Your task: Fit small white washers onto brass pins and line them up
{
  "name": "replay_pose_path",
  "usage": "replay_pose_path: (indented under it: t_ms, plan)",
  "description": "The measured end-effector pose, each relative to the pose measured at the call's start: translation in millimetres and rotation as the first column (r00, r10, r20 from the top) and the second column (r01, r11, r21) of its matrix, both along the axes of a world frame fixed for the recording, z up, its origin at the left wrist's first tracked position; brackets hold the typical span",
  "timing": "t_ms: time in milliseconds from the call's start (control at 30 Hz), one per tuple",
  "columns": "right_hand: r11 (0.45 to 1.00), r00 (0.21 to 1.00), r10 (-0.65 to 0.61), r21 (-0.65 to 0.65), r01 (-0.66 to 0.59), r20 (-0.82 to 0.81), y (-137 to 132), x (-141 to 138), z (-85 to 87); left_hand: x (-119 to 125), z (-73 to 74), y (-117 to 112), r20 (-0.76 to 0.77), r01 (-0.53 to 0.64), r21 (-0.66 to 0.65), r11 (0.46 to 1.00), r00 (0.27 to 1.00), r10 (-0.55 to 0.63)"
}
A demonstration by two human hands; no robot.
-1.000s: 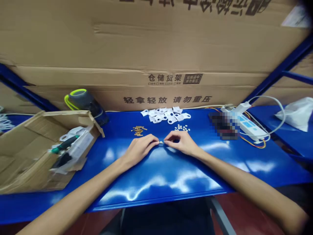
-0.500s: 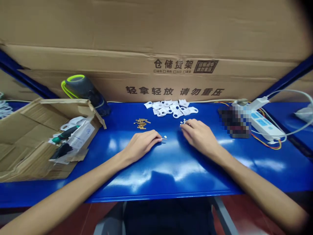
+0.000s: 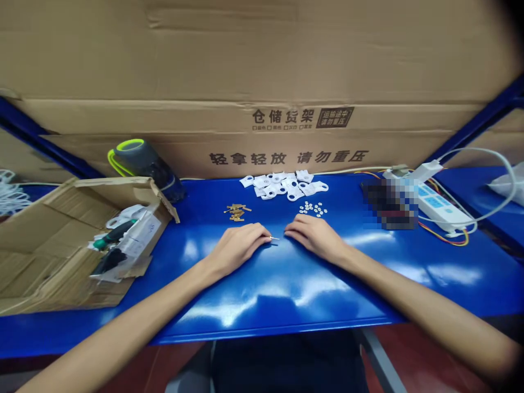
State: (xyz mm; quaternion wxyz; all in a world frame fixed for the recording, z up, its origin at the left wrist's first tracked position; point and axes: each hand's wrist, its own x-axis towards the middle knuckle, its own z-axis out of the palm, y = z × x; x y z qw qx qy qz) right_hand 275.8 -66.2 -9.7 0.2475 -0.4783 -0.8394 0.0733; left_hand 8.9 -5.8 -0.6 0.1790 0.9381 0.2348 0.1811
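The left forearm [image 3: 143, 323] and right forearm [image 3: 409, 300] slant inward over the worktop's [image 3: 262, 295] front edge. The left hand [image 3: 238, 245] pinches, thumb to forefinger; the right hand [image 3: 317, 237], near it, curls palm-down, fingers pointing leftward.

On our left we see an open cardboard box [image 3: 61, 262] holding a tool with a green-and-black handle [image 3: 112, 234] and some clear plastic [image 3: 134, 244], with a dark bottle [image 3: 149, 168], lime-yellow at its rim, just behind. To our right, a white power strip [image 3: 444, 207] lies among cables [image 3: 514, 186], beside a pixelated dark object [image 3: 387, 204], while a whitish bag [image 3: 510, 185] sits farther right. Beyond these we face a large cardboard sheet [image 3: 245, 60] printed with dark characters, between blue posts [image 3: 483, 118].
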Motion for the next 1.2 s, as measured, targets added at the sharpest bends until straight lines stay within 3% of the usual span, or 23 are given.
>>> replay_pose_path:
  t_ms: [233,367,500,867,1200]
  plan:
    - [0.965,0.939,-0.115,-0.262,0.027,-0.325,-8,1,13.4,0,1.1,-2,0.019,-0.014,0.038,0.999,1.000,0.013]
    - [0.893,0.769,-0.226,-0.443,-0.082,-0.598,-13,-10,16.6,0,1.8,-4,0.048,-0.022,0.059,0.998,0.999,0.019]
    - [0.846,0.660,-0.312,-0.516,-0.135,-0.684,-13,-17,15.2,1,2.7,-7,0.068,-0.041,0.045,0.998,0.997,0.037]
    - [0.817,0.666,-0.302,-0.545,-0.188,-0.682,-13,-21,13.4,2,3.8,-9,0.078,-0.090,-0.152,0.984,0.992,0.103]
    - [0.874,0.761,-0.174,-0.455,-0.174,-0.625,-12,-19,14.2,2,4.5,-9,0.073,-0.120,-0.203,0.972,0.988,0.137]
